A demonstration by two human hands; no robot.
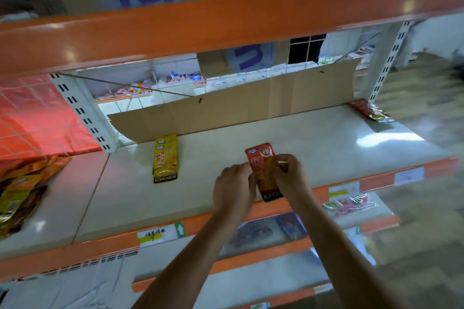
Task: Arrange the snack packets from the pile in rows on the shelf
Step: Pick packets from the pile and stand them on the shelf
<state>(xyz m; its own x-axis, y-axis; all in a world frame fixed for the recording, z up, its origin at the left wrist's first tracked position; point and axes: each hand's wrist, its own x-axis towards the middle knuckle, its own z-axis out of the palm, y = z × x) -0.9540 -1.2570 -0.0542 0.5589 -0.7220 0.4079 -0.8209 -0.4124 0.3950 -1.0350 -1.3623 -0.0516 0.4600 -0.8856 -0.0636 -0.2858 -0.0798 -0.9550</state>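
Observation:
A red snack packet point(261, 158) lies flat near the front edge of the white shelf point(313, 143). My left hand point(232, 188) pinches its left edge and my right hand point(292, 175) pinches its right edge. A short row of yellow packets point(165, 158), overlapping one another, lies on the shelf to the left. The pile of mixed yellow and brown packets point(22, 190) sits at the far left on the neighbouring shelf section. A few dark red packets point(371, 111) lie at the shelf's back right corner.
A cardboard sheet point(238, 105) stands along the back of the shelf. An orange beam point(200, 22) hangs overhead. Lower shelves hold other packets point(349, 204). White slotted uprights point(82, 113) flank the bay, with a red bag point(32, 118) behind wire mesh at left.

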